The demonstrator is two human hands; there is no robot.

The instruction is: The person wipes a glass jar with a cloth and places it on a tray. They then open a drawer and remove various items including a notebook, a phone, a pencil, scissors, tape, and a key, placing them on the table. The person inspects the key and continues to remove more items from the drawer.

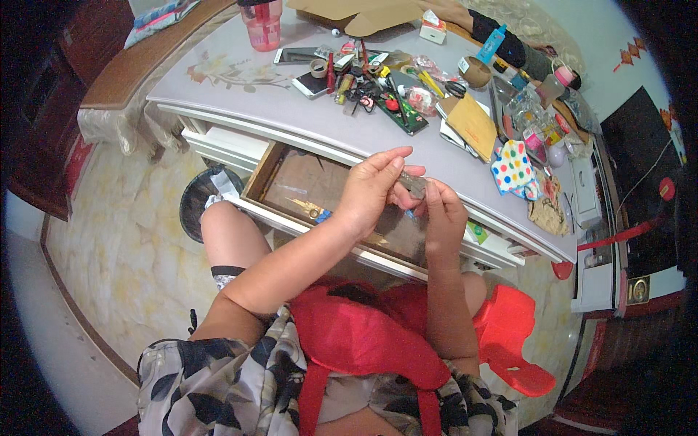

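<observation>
One small, flattish grey-brown piece (413, 185): sat between both hands, above the open, brown-lined wooden drawer (294, 174); material too small to tell.
Left hand (374, 190): grasped the piece from the left, thumb and fingers on it.
Right hand (445, 214): pinched the piece's right edge between thumb and fingertips.
Drawer contents: a thin gold-coloured metal item (302, 204) lay toward the left, blue bit at its end; exact kind unclear.
Table (280, 120): pale lilac top, white sides, drawer pulled out on the near side.
Table middle: cluttered heap; a beige tape roll (318, 68) at its left, black-handled scissors (456, 89) at its right.
Table right: flat yellow-tan envelope (472, 126) lay on white sheets; white cloth with coloured dots (512, 171) sat nearer the right end.
Table far side: clear pink tumbler with a dark lid (263, 27), brown cardboard sheet (360, 13), upright light-blue bottle (492, 43).
Floor: black bin (191, 206) stood by the left knee; bright red plastic seat (505, 330) showed at the right.
</observation>
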